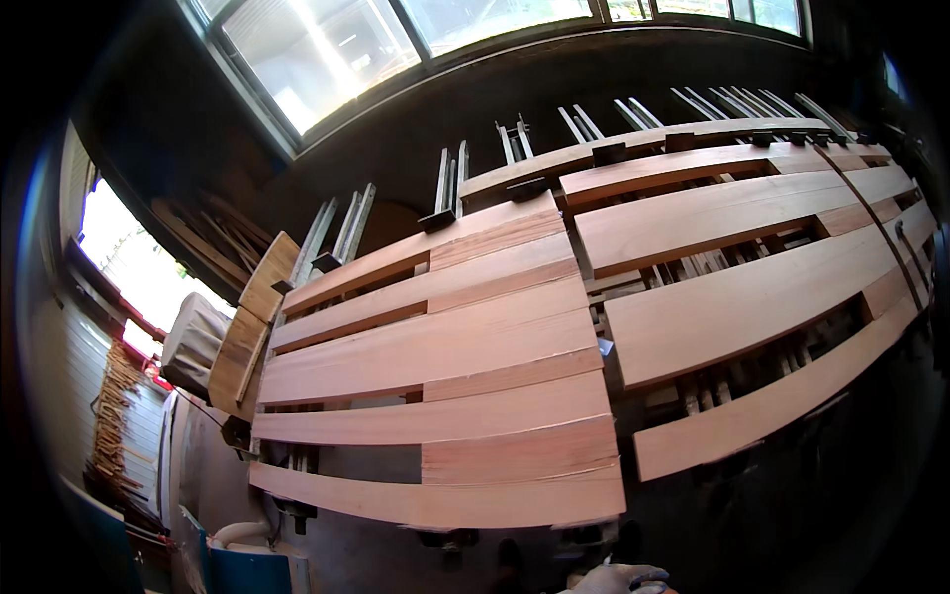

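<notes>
At the bottom edge of the view only a small part of one gloved hand shows, low and a little right of the middle; which hand it is I cannot tell, and whether it is clenched or released is also not clear, because most of it is cut off; it holds nothing that can be seen; the other hand is not in view. Nearest to it is the front board of the left group of boards, a light reddish wooden plank lying flat; its long axis runs from the left to the right across the view, slightly tilted, and its right end is just above the hand but apart from it. Behind it more planks lie parallel, some with gaps between them; a second group of planks lies to the right, rising toward the upper right. The boards rest on a clamping rack with dark clamp heads and pale metal bars standing up at the far side. The room is dark, with bright windows above and a second bright opening on the left; a grey covered machine stands at the left.
</notes>
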Demonstrator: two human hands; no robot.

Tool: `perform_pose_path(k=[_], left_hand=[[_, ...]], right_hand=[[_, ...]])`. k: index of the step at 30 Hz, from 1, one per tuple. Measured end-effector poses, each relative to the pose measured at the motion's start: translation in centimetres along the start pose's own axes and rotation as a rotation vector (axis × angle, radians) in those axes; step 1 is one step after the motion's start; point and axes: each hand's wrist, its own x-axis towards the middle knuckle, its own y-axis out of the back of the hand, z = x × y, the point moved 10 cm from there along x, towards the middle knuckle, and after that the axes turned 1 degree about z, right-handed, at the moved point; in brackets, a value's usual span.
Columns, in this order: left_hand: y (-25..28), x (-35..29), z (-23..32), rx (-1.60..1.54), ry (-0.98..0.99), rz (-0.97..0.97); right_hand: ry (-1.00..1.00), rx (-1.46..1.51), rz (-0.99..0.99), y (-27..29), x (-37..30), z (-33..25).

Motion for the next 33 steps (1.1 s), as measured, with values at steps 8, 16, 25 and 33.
perform_pose_path(k=[8,16,25,33], left_hand=[[12.8,-13.0,-12.1,-0.243,-0.201,0.308],[22.2,-23.6,-29.8,-0.683,0.238,0.652],[22.9,-26.3,-43.6,-1.03,0.452,0.887],[24.2,-28.0,-25.2,-0.242,-0.005,0.721]], right_hand=[[0.173,-0.541,-0.031,-5.3,-8.1,4.1],[0.086,-0.437,0.358,-4.7,-11.7,-1.7],[-0.151,0.231,0.563,-10.0,-16.0,-8.9],[-0.161,0.357,0.338,-15.0,-2.5,0.8]])
